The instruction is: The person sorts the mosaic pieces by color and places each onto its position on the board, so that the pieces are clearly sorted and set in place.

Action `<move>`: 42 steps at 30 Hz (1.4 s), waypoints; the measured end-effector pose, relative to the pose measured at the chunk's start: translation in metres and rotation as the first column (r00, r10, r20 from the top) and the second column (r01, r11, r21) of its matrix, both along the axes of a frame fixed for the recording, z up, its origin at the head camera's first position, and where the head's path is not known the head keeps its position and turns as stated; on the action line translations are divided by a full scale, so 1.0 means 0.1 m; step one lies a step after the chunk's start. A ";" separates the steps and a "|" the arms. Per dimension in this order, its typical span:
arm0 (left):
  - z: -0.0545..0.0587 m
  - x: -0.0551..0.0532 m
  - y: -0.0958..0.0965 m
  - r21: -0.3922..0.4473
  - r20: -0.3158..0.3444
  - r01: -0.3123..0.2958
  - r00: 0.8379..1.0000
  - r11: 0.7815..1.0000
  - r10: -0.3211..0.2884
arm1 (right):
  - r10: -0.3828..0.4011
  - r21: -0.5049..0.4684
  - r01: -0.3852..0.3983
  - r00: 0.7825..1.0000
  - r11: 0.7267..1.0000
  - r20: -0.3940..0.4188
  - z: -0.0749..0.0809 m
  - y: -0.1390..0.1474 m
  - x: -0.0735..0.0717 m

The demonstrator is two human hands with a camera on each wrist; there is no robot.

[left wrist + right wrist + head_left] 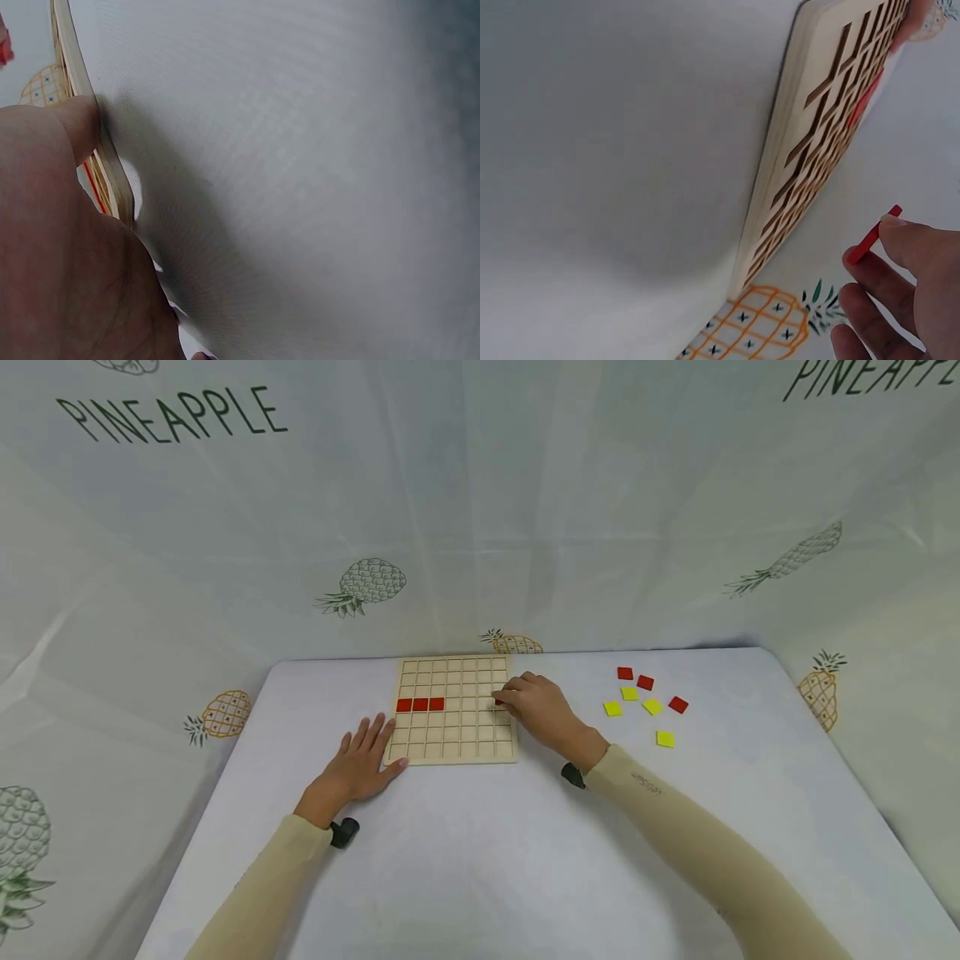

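Note:
A pale wooden grid board [457,735] lies on the table near its back edge. Three red square tiles [421,704] sit side by side in one row, starting at its left edge. My right hand [542,710] is over the board's right side and pinches another red tile [874,236] between thumb and index finger. My left hand [360,767] rests at the board's lower left corner, its fingers straight and spread, with the thumb [79,127] against the front edge.
Right of the board lie several loose tiles, both yellow [652,707] and red [678,704], on the white table [465,860]. A pineapple-print cloth [600,527] hangs behind it. Each wrist bears a small black device [345,832].

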State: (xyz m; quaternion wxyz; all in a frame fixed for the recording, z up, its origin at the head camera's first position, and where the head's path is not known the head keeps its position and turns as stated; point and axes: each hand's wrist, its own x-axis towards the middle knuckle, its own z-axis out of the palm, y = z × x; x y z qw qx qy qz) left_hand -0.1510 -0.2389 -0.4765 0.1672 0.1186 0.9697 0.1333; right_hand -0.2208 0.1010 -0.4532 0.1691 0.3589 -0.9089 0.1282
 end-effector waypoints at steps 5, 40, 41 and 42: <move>-0.16 -0.04 -0.06 -0.001 -0.031 0.004 1.000 1.000 -0.004 | 0.028 -0.014 -0.028 1.000 1.000 0.013 -0.03 -0.20 -0.04; -0.16 -0.05 -0.05 -0.033 -0.016 -0.005 1.000 0.999 0.005 | -0.039 0.252 -0.012 0.979 0.968 0.198 -0.08 -0.97 -0.27; -0.18 -0.05 -0.06 -0.033 -0.022 -0.006 1.000 0.999 0.005 | -0.044 0.258 -0.009 0.978 0.966 0.202 -0.09 -0.97 -0.28; -0.20 -0.06 -0.08 -0.027 -0.031 -0.004 1.000 1.000 0.004 | -0.049 0.265 -0.007 0.977 0.964 0.205 -0.09 -0.98 -0.28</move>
